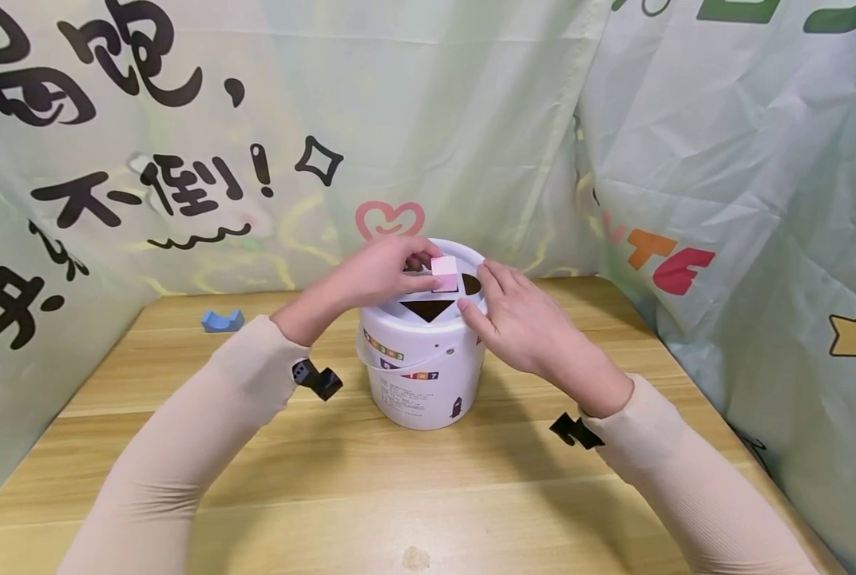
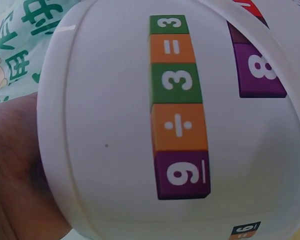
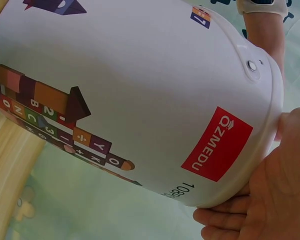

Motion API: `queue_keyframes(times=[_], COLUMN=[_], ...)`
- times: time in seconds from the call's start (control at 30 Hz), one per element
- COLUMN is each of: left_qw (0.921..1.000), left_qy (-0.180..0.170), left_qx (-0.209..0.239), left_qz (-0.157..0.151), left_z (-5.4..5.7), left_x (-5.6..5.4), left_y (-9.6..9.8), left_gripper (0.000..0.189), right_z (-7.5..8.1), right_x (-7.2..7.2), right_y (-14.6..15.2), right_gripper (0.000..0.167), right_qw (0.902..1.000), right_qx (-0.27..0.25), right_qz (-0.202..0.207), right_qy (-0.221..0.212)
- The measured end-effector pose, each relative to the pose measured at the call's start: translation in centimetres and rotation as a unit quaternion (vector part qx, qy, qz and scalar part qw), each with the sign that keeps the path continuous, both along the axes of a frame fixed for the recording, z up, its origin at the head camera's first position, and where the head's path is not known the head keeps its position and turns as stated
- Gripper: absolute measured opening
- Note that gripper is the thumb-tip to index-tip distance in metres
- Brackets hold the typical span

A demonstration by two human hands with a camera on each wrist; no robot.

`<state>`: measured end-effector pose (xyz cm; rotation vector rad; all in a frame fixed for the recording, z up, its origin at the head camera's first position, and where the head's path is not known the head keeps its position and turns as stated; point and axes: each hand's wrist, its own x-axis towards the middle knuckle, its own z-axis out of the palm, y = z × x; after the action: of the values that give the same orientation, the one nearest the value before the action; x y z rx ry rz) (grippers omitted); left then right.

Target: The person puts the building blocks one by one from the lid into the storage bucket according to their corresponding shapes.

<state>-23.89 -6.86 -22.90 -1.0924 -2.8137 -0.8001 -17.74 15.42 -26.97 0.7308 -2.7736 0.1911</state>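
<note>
A white bucket (image 1: 428, 399) stands upright on the table, its lid (image 1: 464, 250) pierced by shaped holes. Between the thumb and fingers of my left hand (image 1: 378, 271) is a small pink block (image 1: 445, 274), pinched over a dark-edged opening in the lid. My right hand (image 1: 525, 319) rests at the lid's right rim, thumb toward the front and fingers farther back. In the right wrist view its relaxed fingers (image 3: 225, 220) lie against the rim. The left wrist view has the bucket wall (image 2: 110, 100) covering most of the left hand (image 2: 15, 165), and the block is hidden there.
A blue block (image 1: 223, 321) with a curved notch lies on the wooden table (image 1: 370, 495), left of the bucket. The bucket's white handle (image 1: 366, 354) hangs down at the front left. Printed cloth (image 1: 471, 120) walls in the back and sides.
</note>
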Motion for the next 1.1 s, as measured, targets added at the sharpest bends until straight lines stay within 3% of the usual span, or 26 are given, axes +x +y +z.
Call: queue_keyframes(times=[0.5,0.7,0.9,1.1], left_qw=[0.9998,0.9997,0.9999,0.9990], left_qy=[0.000,0.001,-0.009,0.005], left_qx=[-0.018,-0.019,0.009,0.041], left_qz=[-0.008,-0.013,0.001,0.015], left_z=[0.1,0.1,-0.1,-0.4], left_x=[-1.0,-0.8,-0.4,0.0], left_y=[0.5,0.3,-0.8,-2.6], left_gripper=[0.040,0.041,0.041,0.037], right_z=[0.0,0.0,0.0,0.0], right_x=[0.1,0.1,0.1,0.2], right_y=[0.0,0.0,-0.2,-0.2], right_gripper=[0.071,0.071,0.072,0.072], right_qw=[0.9999,0.9999,0.9999,0.9998], right_qx=[-0.006,-0.007,-0.007,-0.009], right_qz=[-0.008,-0.011,-0.014,-0.015], right_qy=[-0.010,-0.007,-0.003,-0.011])
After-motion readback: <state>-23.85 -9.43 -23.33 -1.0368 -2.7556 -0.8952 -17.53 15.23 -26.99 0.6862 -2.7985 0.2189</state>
